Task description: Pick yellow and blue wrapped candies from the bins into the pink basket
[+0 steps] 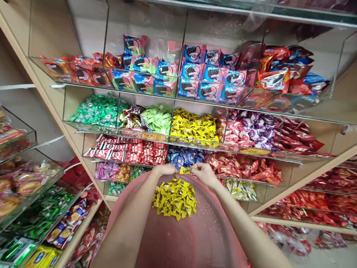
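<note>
A yellow wrapped candy is stretched between my two hands, over the far rim of a pink plastic basin. My left hand is closed, its fingertips at the candy's left end. From the other side my right hand pinches the right end between thumb and forefinger. Below them, inside the basin, lies a heap of yellow wrapped candies with dark print. The same kind of yellow candy fills a clear shelf bin just beyond my hands.
Stepped shelves with clear bin fronts rise ahead, holding green-wrapped sweets, blue cookie packs, red packets and purple sweets. Packaged snacks fill another rack at left. More red packets lie on the right.
</note>
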`<state>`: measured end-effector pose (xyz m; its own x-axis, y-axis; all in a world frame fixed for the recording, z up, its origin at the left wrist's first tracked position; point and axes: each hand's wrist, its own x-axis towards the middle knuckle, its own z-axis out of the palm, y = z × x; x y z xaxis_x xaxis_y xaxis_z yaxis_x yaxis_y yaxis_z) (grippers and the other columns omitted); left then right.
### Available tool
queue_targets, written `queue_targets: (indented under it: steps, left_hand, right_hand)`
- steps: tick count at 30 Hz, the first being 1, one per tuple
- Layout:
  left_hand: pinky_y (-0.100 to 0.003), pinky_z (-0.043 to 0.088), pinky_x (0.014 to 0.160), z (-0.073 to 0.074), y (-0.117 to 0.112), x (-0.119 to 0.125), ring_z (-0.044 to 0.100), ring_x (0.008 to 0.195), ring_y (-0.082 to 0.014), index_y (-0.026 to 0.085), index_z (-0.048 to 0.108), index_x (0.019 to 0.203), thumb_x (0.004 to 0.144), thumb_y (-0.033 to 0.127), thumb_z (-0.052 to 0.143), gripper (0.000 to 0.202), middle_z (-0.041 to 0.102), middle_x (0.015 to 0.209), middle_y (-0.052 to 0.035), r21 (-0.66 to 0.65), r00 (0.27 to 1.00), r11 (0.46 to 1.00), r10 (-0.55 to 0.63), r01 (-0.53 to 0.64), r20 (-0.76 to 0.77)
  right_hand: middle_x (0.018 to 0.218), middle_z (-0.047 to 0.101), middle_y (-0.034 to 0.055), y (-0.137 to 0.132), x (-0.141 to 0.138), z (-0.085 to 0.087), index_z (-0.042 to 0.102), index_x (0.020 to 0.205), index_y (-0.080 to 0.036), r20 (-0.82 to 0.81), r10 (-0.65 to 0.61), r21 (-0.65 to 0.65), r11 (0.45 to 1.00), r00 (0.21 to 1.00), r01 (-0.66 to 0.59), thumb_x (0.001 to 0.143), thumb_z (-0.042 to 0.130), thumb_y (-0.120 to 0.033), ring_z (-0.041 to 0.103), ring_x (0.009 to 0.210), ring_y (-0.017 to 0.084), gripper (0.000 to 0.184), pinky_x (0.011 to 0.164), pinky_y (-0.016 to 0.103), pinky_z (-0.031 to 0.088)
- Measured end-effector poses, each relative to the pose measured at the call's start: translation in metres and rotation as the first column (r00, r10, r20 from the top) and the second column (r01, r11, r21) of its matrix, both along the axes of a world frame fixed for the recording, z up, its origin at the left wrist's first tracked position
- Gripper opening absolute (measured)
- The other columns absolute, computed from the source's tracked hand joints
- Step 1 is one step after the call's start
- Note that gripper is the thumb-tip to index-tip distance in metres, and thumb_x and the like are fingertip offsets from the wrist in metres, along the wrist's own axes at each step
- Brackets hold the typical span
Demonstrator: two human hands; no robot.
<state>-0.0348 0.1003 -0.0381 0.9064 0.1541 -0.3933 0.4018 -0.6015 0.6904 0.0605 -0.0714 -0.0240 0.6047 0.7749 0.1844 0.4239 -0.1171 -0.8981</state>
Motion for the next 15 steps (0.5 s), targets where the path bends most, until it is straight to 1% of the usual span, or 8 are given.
queue_targets:
  steps: [2,3,5,6,8,10,13,15]
  left_hand:
    - [-0.022,0.035,0.087,0.001,0.001,-0.002,0.053,0.09,-0.0147,0.019,0.07,0.073,0.077,0.051,0.039,0.045,0.065,0.095,0.0002,-0.003,1.0,1.0,0.02,-0.02,-0.012]
    - [-0.023,0.036,0.087,0.001,0.001,-0.003,0.053,0.09,-0.0154,0.019,0.07,0.074,0.077,0.056,0.037,0.05,0.065,0.096,0.0002,0.003,0.999,1.0,0.026,-0.026,-0.021]
    - [-0.024,0.038,0.083,0.001,0.001,-0.004,0.053,0.088,-0.0166,0.02,0.07,0.076,0.073,0.064,0.039,0.054,0.064,0.095,0.0002,0.031,1.0,0.999,0.014,-0.014,-0.024]
    - [-0.024,0.039,0.08,0.0,0.001,-0.004,0.053,0.086,-0.0168,0.02,0.07,0.077,0.07,0.065,0.043,0.053,0.065,0.092,0.0003,0.047,1.0,0.999,0.001,0.0,-0.02]
    - [-0.022,0.04,0.074,-0.004,0.003,-0.004,0.054,0.082,-0.016,0.02,0.07,0.079,0.062,0.062,0.055,0.047,0.065,0.088,0.0012,0.044,1.0,0.999,-0.021,0.021,-0.005]
    - [-0.02,0.041,0.07,-0.01,0.005,-0.003,0.054,0.079,-0.0141,0.02,0.069,0.08,0.057,0.055,0.063,0.042,0.066,0.084,0.0024,-0.014,1.0,1.0,-0.021,0.021,0.016]
    - [-0.018,0.041,0.07,-0.018,0.007,-0.001,0.056,0.077,-0.012,0.02,0.069,0.077,0.053,0.046,0.068,0.036,0.067,0.081,0.0034,-0.101,0.999,0.995,0.002,0.003,0.043]
    - [-0.018,0.042,0.07,-0.021,0.008,0.0,0.056,0.077,-0.012,0.019,0.069,0.076,0.052,0.043,0.068,0.034,0.067,0.081,0.0034,-0.097,0.998,0.995,0.027,-0.021,0.057]
  right_hand:
    - [0.051,0.055,-0.0005,0.0,0.0,-0.035,0.056,0.055,-0.015,0.008,-0.095,-0.033,0.995,0.995,0.095,0.062,0.054,-0.033,0.046,0.048,0.01,0.02,0.05,0.022,0.036]
    - [0.051,0.055,-0.0004,0.0,0.0,-0.047,0.056,0.055,-0.014,0.011,-0.123,-0.049,0.991,0.992,0.123,0.062,0.052,-0.032,0.045,0.048,0.01,0.02,0.049,0.021,0.036]
    - [0.051,0.055,-0.0006,0.0,-0.001,-0.062,0.056,0.056,-0.014,0.01,-0.149,-0.077,0.986,0.989,0.15,0.063,0.05,-0.032,0.044,0.046,0.009,0.02,0.048,0.021,0.035]
    - [0.05,0.054,-0.0007,0.0,-0.002,-0.066,0.056,0.056,-0.014,0.01,-0.153,-0.089,0.984,0.988,0.153,0.063,0.05,-0.032,0.044,0.046,0.009,0.02,0.047,0.02,0.034]
    - [0.049,0.053,-0.001,0.0,-0.004,-0.067,0.055,0.055,-0.015,0.009,-0.148,-0.099,0.984,0.989,0.148,0.063,0.05,-0.033,0.043,0.045,0.009,0.021,0.046,0.02,0.034]
    - [0.05,0.053,-0.0009,0.0,-0.006,-0.067,0.054,0.055,-0.015,-0.002,-0.118,-0.091,0.989,0.993,0.117,0.063,0.05,-0.034,0.042,0.046,0.009,0.021,0.047,0.02,0.034]
    - [0.051,0.051,-0.0012,0.0,-0.007,-0.068,0.053,0.055,-0.015,-0.06,-0.085,-0.056,0.995,0.995,0.081,0.063,0.051,-0.035,0.042,0.048,0.009,0.022,0.048,0.02,0.034]
    - [0.05,0.05,-0.0023,-0.001,-0.008,-0.069,0.051,0.055,-0.016,-0.132,-0.085,-0.022,0.996,0.988,0.083,0.063,0.052,-0.037,0.04,0.047,0.008,0.023,0.047,0.02,0.033]
